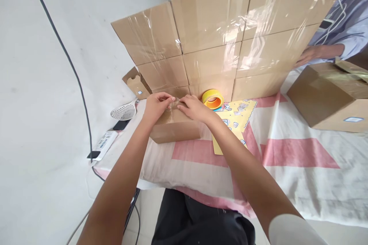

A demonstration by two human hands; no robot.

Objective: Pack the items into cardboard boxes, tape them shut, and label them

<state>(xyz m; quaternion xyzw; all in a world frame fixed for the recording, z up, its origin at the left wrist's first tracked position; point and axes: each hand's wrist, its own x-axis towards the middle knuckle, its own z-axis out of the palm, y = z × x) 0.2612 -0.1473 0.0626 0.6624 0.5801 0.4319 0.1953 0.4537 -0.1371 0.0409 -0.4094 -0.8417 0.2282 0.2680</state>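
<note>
A small brown cardboard box point(176, 130) lies on the pink-and-white cloth point(287, 168) in front of me. My left hand point(156, 105) and my right hand point(193, 108) both rest on its top at the far edge, fingers pinched together where a strip of clear tape point(173, 104) glints between them. A yellow tape roll point(213, 99) stands just right of my right hand. A yellow patterned sheet point(234, 122) lies under my right forearm.
A wall of taped cardboard boxes point(218, 42) stands behind. A larger box point(330, 97) sits at the right, where another person's hand point(307, 55) and blue sleeve reach in. A slotted ladle point(124, 111), a phone point(120, 124) and a power strip point(104, 144) lie at the left edge.
</note>
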